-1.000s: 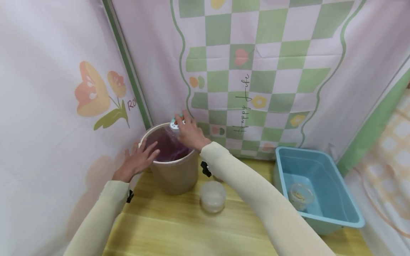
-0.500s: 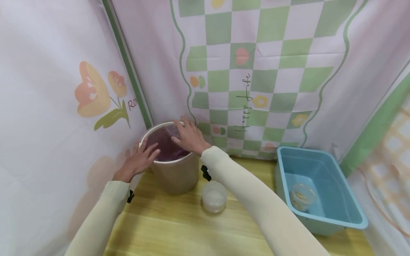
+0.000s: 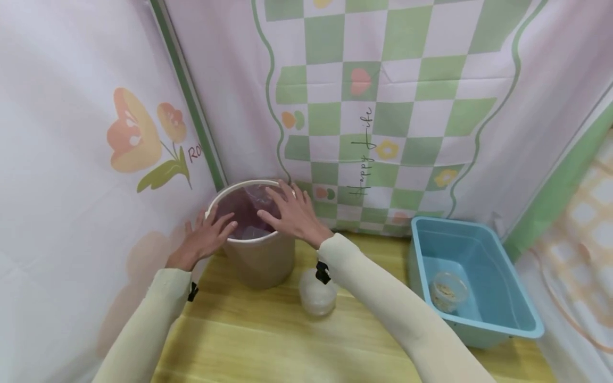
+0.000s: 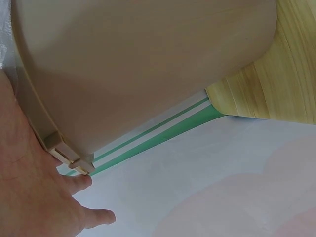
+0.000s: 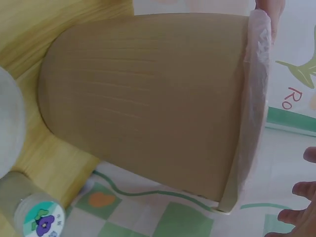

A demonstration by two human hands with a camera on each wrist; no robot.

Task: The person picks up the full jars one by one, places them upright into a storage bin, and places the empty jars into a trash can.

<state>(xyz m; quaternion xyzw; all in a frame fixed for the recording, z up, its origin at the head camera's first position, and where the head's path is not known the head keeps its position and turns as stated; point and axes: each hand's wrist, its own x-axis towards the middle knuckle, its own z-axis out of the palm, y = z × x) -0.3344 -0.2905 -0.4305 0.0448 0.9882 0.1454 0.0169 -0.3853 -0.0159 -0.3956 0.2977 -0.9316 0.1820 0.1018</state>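
A tall brownish bin [image 3: 261,266] with a pale rim stands in the left corner, lined with a thin purplish plastic bag [image 3: 241,213]. At its left rim is my left hand [image 3: 203,239], fingers spread; in the left wrist view the fingertips reach past a small clip [image 4: 69,155] on the rim. My right hand [image 3: 299,215] hovers over the right side of the opening with fingers apart and nothing in them. In the right wrist view, its fingers [image 5: 303,190] show off to the side of the rim. The bin's bottom is hidden from above.
Right of the bin sits a round translucent container [image 3: 316,298]. Close by, a jar with a purple-flower lid [image 5: 43,222] shows in the right wrist view. A blue basin [image 3: 460,239] at the right holds a clear cup [image 3: 449,292] with beige bits. Printed curtains hang behind.
One second ago my right hand held a round item with a printed lid over the bin's far side. It has let go of it and moved slightly right and nearer. The left hand stays put.
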